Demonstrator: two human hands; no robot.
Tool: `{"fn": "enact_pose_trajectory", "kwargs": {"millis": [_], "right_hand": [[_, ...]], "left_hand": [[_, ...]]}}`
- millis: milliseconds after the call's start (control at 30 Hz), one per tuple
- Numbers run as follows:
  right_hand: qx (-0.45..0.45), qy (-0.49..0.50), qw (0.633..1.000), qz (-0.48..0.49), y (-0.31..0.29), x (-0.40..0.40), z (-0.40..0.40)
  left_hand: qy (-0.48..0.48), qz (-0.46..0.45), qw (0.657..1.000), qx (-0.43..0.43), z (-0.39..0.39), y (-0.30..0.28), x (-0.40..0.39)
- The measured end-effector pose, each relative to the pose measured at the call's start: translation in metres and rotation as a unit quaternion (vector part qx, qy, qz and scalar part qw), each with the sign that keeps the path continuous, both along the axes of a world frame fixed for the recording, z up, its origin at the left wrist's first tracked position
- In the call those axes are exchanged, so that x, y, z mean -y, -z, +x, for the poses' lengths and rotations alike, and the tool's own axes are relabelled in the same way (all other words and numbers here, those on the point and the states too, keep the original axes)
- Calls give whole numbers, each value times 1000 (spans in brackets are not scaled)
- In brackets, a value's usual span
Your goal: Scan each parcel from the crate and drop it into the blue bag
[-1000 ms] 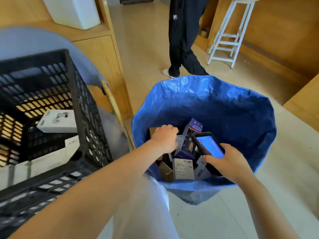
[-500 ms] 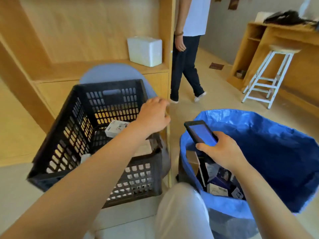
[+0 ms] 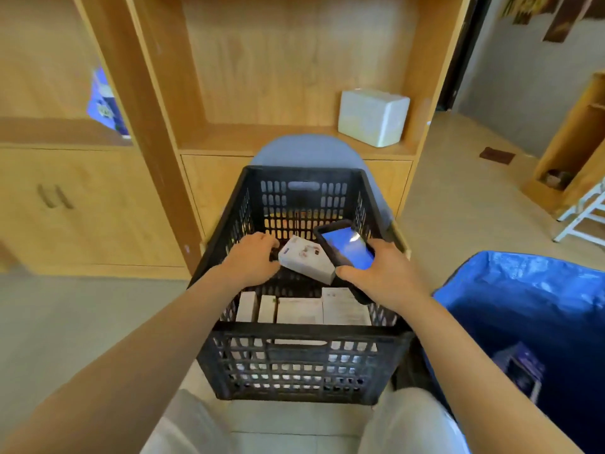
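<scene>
Head view
Crate: the black slatted plastic crate [image 3: 304, 335] stands on the floor directly in front of your knees, its open top facing you.
Left hand: your left hand [image 3: 252, 262] reaches into the crate from its left side; the fingers curl round the left end of the white rectangular cardboard parcel [image 3: 306, 258] and grip it.
Held parcel: it is tilted, raised above the crate floor near the crate's centre, with small printed graphics on its upper face.
Right hand: your right hand [image 3: 381, 273] is over the right half of the crate; thumb and fingers are wrapped round the black-cased handheld scanner with a lit blue screen [image 3: 345, 249], pinching it along its edges.
Scanner: it sits just above and right of the held parcel, overlapping that parcel's right end; whether the two touch cannot be told.
Remaining parcels: a row of white boxes [image 3: 296, 309] stands against the crate's near wall, below the held parcel.
Blue bag: the blue woven plastic bag [image 3: 523, 290] stands open just right of the crate; a dark purple box [image 3: 520, 371] lies inside it.
Background: a grey chair back [image 3: 307, 152] rises behind the crate's far wall; a white foam box [image 3: 373, 117] rests on the wooden shelf unit [image 3: 294, 139] beyond the crate.
</scene>
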State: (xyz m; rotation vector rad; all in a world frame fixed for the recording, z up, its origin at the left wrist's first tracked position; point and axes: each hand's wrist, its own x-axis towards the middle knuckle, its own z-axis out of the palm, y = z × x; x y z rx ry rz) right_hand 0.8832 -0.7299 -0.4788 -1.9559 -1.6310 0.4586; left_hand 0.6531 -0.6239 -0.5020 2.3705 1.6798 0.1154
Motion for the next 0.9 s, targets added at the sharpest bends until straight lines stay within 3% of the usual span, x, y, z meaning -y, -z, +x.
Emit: {"fn": "enact_pose_trajectory", "kwargs": {"millis": [167,333,533,900], "right_hand": [[16,-20,998,-50,31,-15,-20],[61,-35,994,-87,45,-13,-18],[50,-36,995,-81,52,-12,-17],[26,-45,996,-75,59,-7,-17]], "left_hand": [[-2,-129,990,-59,-20,29,-25],[67,-214,957,-181,-13,52,-33],[61,-240,920,-304,-9,68,-29],[40,-230,948,-215,-5,69,-24]]}}
